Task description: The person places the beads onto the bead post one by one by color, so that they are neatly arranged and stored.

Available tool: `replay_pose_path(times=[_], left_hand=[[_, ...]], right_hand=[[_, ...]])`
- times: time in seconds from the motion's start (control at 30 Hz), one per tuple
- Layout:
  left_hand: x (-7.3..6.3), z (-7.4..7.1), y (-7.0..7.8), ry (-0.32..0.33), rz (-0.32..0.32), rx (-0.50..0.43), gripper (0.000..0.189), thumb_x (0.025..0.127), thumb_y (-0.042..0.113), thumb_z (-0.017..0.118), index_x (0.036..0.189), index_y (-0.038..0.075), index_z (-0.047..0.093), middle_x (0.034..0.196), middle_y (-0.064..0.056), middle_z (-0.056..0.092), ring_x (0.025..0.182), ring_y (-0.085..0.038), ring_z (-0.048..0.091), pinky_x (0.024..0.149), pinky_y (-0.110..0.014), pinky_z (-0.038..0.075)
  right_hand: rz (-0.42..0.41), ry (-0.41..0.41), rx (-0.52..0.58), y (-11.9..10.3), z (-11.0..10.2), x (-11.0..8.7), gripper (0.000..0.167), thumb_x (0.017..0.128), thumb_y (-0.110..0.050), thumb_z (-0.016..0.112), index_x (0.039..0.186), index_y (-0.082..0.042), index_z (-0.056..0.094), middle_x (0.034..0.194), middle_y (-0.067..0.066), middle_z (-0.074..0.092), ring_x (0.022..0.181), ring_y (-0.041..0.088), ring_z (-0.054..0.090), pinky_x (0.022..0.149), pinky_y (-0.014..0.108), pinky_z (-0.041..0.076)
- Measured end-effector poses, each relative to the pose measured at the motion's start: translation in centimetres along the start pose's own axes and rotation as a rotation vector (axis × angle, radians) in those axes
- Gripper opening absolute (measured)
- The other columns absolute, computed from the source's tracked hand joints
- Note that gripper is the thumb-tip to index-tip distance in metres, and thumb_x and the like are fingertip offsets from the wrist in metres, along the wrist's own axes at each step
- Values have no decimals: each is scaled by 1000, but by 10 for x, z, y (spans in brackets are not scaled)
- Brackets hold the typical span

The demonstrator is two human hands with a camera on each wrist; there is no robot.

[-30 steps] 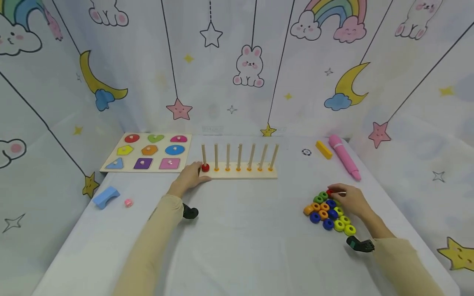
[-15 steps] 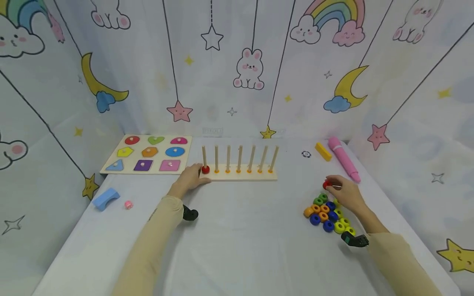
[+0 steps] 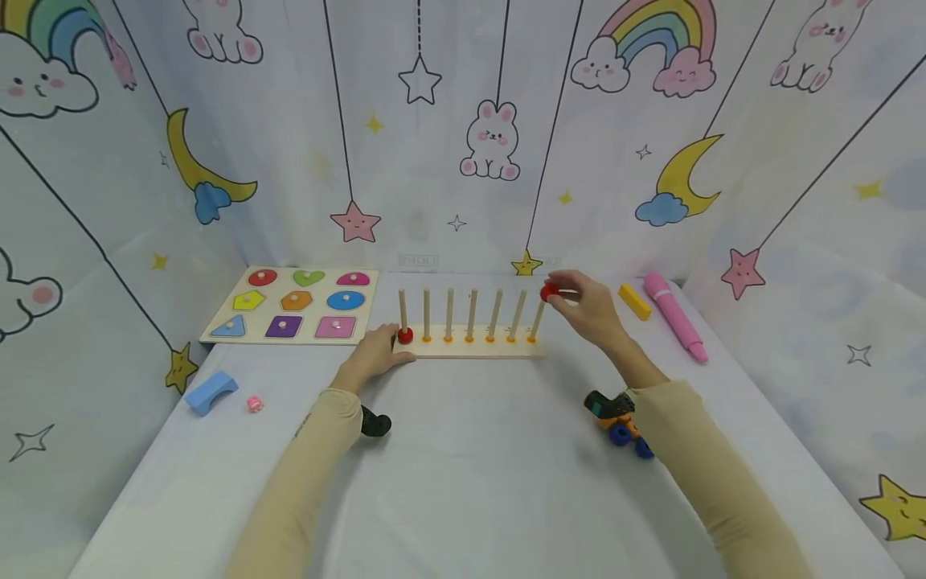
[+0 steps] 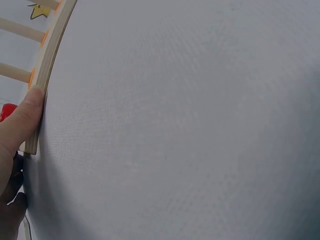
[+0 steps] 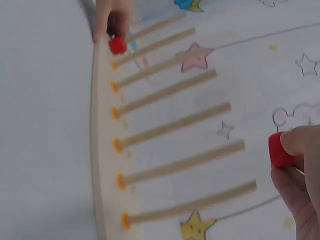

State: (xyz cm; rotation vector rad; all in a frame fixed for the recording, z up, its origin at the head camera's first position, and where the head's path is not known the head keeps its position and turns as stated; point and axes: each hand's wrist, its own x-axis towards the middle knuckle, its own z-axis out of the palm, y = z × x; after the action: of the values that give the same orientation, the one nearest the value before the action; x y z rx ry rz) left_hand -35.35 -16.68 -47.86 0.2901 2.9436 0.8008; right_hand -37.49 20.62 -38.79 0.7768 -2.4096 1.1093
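Note:
A wooden peg board (image 3: 470, 349) bears a row of several upright pegs. My left hand (image 3: 374, 354) grips its left end; in the left wrist view the thumb (image 4: 22, 117) presses the board's front edge. One red bead (image 3: 405, 336) sits at the base of the leftmost peg, beside that hand. My right hand (image 3: 587, 310) pinches another red bead (image 5: 280, 151) between thumb and fingers. In the head view this bead overlaps the rightmost peg's top; the right wrist view shows it apart from the peg tips.
Loose beads (image 3: 620, 435) lie on the table, partly hidden by the right sleeve and wrist camera. A shape puzzle (image 3: 272, 301), a blue arch block (image 3: 210, 392) and a small pink piece (image 3: 255, 404) are leftward. A yellow block (image 3: 635, 301) and pink marker-shaped object (image 3: 674, 315) lie back right.
My right hand has lifted a red bead from the pile and carried it left and back to the rightmost peg. The left hand stays on the peg board.

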Motion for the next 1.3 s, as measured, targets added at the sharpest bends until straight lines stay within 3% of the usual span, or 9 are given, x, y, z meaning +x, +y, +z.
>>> replay_pose_path(times=[0.1, 0.23, 0.43, 0.6, 0.83, 1.17, 1.3], left_hand=[[1, 0, 0, -3, -12, -1, 77, 86, 35, 70, 140, -8, 36, 140, -27, 41, 129, -40, 39, 108, -48, 31], [2, 1, 0, -13, -18, 1, 78, 86, 37, 69, 140, -8, 36, 141, -27, 39, 130, -40, 37, 109, -48, 30], [-1, 0, -1, 9, -24, -3, 77, 85, 36, 71, 138, -9, 38, 137, -28, 43, 127, -42, 40, 107, -49, 32], [-1, 2, -2, 29, -15, -14, 72, 84, 35, 72, 135, -6, 44, 129, -24, 52, 118, -39, 49, 102, -49, 38], [1, 5, 1, 40, -25, -9, 62, 82, 35, 73, 128, -2, 51, 119, -18, 58, 109, -35, 54, 98, -48, 42], [2, 6, 3, 43, -39, -15, 65, 82, 36, 73, 129, -1, 50, 122, -18, 57, 111, -34, 54, 100, -47, 41], [2, 5, 0, 51, -29, -9, 64, 82, 36, 74, 128, -3, 51, 119, -19, 58, 109, -35, 55, 99, -47, 42]], right_hand=[[-81, -31, 72, -21, 25, 27, 33, 86, 1, 65, 118, 3, 57, 110, 16, 65, 101, 26, 63, 85, 31, 53], [-111, -98, 123, -42, 62, 51, 33, 85, 4, 64, 117, 5, 57, 111, 17, 65, 100, 26, 64, 84, 26, 53], [-138, -197, 118, -72, 119, 75, 30, 87, 2, 63, 117, 4, 58, 110, 15, 65, 99, 21, 64, 82, 20, 52], [-158, -256, 134, -92, 151, 86, 31, 89, -2, 63, 119, 2, 58, 111, 13, 65, 100, 18, 63, 84, 18, 51], [-131, -293, 80, -100, 169, 91, 29, 90, -4, 62, 118, 0, 58, 109, 9, 65, 101, 15, 63, 85, 17, 50], [-128, -330, 40, -101, 169, 93, 31, 90, -6, 62, 121, -1, 57, 112, 9, 64, 101, 17, 62, 87, 19, 50], [-152, -292, 53, -100, 166, 93, 30, 90, -5, 62, 119, 1, 58, 113, 12, 64, 102, 21, 63, 87, 18, 49]])
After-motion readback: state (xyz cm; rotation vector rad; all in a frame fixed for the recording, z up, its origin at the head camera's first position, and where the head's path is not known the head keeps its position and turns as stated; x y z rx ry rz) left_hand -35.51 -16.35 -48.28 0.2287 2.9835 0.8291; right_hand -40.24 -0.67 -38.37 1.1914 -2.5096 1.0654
